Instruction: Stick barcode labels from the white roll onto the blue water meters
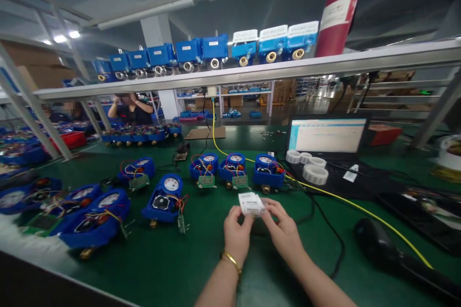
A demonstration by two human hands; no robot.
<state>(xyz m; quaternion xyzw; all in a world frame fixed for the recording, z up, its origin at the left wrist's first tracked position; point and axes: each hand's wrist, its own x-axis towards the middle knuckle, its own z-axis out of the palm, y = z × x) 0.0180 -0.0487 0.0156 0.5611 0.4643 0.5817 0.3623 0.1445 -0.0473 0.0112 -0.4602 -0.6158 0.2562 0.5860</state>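
Observation:
Both my hands meet over the green bench and pinch one small white printed label (pixel 251 203). My left hand (pixel 236 235), with a gold bracelet at the wrist, grips the label's left edge. My right hand (pixel 283 228) grips its right edge. Just beyond the label stand three open blue water meters (pixel 234 169) with red wires and small green circuit boards. Another open blue meter (pixel 164 200) sits to the left of my hands.
A laptop (pixel 326 136) with a lit screen stands at right, white plastic rings (pixel 314 172) before it. A yellow cable (pixel 345 200) and a black cable cross the bench. A black handheld scanner (pixel 378 244) lies at right. More blue meters line the shelf (pixel 201 53); people work behind.

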